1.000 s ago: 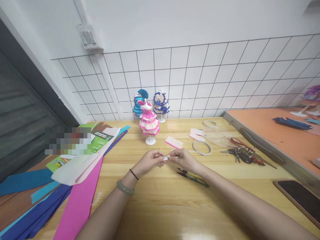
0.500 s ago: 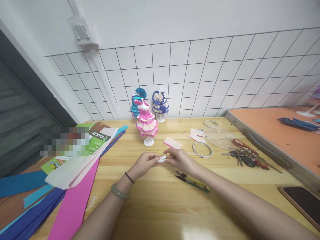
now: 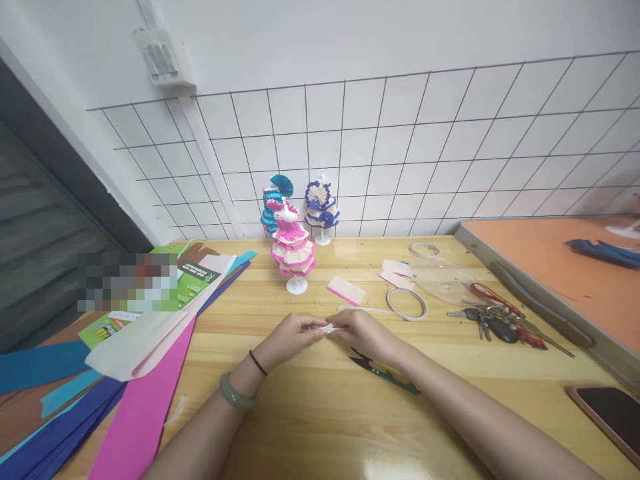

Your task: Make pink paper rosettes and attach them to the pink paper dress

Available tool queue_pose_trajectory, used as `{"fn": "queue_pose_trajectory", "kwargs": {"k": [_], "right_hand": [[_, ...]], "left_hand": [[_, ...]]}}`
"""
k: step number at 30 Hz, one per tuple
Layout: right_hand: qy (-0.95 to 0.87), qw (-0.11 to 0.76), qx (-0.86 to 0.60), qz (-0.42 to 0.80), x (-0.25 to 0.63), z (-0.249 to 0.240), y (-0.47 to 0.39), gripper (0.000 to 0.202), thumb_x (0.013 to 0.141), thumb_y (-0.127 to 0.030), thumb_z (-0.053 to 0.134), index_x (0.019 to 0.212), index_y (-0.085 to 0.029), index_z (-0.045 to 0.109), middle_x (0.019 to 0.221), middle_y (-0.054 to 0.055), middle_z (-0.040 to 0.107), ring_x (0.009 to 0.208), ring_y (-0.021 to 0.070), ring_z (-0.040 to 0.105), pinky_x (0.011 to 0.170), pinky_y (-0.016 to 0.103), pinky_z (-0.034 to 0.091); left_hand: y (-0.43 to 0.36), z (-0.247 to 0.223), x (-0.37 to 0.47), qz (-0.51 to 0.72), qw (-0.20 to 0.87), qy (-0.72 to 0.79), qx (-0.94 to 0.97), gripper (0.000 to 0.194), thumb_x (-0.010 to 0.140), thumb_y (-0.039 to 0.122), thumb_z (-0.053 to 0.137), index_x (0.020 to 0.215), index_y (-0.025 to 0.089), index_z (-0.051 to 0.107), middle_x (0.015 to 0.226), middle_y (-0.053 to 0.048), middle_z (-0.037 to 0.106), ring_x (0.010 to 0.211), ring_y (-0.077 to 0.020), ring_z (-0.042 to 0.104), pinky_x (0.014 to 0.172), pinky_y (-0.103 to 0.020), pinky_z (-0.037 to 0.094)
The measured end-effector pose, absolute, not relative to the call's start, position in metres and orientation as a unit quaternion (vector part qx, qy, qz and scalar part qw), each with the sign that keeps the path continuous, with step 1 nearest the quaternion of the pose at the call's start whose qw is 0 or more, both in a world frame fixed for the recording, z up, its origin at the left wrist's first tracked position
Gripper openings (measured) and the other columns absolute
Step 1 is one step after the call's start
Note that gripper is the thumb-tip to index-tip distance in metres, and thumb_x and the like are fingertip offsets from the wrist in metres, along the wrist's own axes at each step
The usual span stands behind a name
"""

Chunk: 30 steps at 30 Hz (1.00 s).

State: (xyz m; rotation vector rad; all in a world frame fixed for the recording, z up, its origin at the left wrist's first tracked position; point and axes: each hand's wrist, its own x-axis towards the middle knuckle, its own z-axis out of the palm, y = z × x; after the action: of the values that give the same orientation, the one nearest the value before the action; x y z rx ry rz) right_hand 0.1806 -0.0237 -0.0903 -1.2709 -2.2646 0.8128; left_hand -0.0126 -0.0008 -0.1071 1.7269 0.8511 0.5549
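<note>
My left hand [image 3: 296, 333] and my right hand [image 3: 359, 328] meet over the middle of the table, fingertips pinched on a small white paper piece [image 3: 329, 328]. Most of the piece is hidden by my fingers. Under my right wrist lie yellow-green thread snips [image 3: 385, 373], partly covered by the forearm. Just beyond my hands rests a cream paper strip with a pink edge [image 3: 346, 291]. A roll of double-sided tape [image 3: 407, 304] lies to the right, its loose tail [image 3: 367, 309] stretching toward my fingers. Behind stands a pink and cream ruffled paper dress [image 3: 293, 248] on a white stand.
Teal [image 3: 269, 212] and blue-cream dresses [image 3: 321, 207] stand against the gridded wall. Crepe paper strips [image 3: 145, 420] and a green packet [image 3: 197, 283] cover the left. At right are another tape roll [image 3: 424, 250], paper pieces [image 3: 397, 273], keys [image 3: 500, 328], a phone [image 3: 613, 417] and an orange board [image 3: 550, 253].
Both hands have come closer together and slightly nearer to me. The white paper piece is now more covered by my fingers. The view has shifted a little.
</note>
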Motion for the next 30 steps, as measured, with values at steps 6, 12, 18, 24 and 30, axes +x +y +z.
{"fn": "queue_pose_trajectory", "kwargs": {"k": [6,12,18,24,30], "right_hand": [[-0.822,0.210,-0.425,0.317,0.184,-0.085,-0.026,0.022,0.084,-0.027,0.046,0.090,-0.021,0.067,0.080,0.004,0.068,0.074,0.0171,0.058,0.066,0.024,0.040],[-0.835,0.204,-0.413,0.300,0.184,-0.093,-0.026,0.027,0.086,-0.030,0.043,0.093,-0.022,0.068,0.079,0.003,0.067,0.072,0.0156,0.057,0.063,0.023,0.039],[-0.812,0.205,-0.466,0.286,0.184,-0.100,-0.024,0.032,0.085,-0.037,0.044,0.077,-0.016,0.067,0.070,0.004,0.063,0.063,0.0136,0.054,0.055,0.022,0.036],[-0.793,0.219,-0.492,0.285,0.188,-0.103,-0.020,0.030,0.081,-0.041,0.050,0.072,-0.016,0.063,0.067,0.002,0.060,0.058,0.0119,0.052,0.052,0.021,0.034],[-0.783,0.224,-0.504,0.288,0.188,-0.103,-0.020,0.036,0.079,-0.048,0.050,0.064,-0.016,0.057,0.059,0.000,0.055,0.053,0.0101,0.046,0.047,0.020,0.029]], "left_hand": [[-0.001,-0.105,-0.014,0.210,0.503,0.361,0.757,0.032,0.082,0.037,0.047,0.094,0.015,0.067,0.077,-0.003,0.063,0.070,-0.0127,0.052,0.064,-0.022,0.040],[0.001,-0.106,-0.015,0.201,0.468,0.377,0.774,0.035,0.083,0.040,0.043,0.080,0.014,0.065,0.066,-0.001,0.056,0.062,-0.0107,0.048,0.059,-0.020,0.038],[0.001,-0.107,-0.015,0.227,0.494,0.388,0.744,0.031,0.079,0.041,0.051,0.087,0.015,0.066,0.081,-0.003,0.065,0.073,-0.0135,0.056,0.067,-0.022,0.042],[0.001,-0.105,-0.016,0.234,0.498,0.409,0.728,0.034,0.073,0.042,0.060,0.094,0.016,0.067,0.099,-0.007,0.067,0.092,-0.0199,0.059,0.080,-0.028,0.044],[0.000,-0.104,-0.016,0.226,0.498,0.408,0.731,0.033,0.073,0.041,0.060,0.090,0.015,0.068,0.094,-0.007,0.068,0.088,-0.0202,0.060,0.076,-0.027,0.046]]}}
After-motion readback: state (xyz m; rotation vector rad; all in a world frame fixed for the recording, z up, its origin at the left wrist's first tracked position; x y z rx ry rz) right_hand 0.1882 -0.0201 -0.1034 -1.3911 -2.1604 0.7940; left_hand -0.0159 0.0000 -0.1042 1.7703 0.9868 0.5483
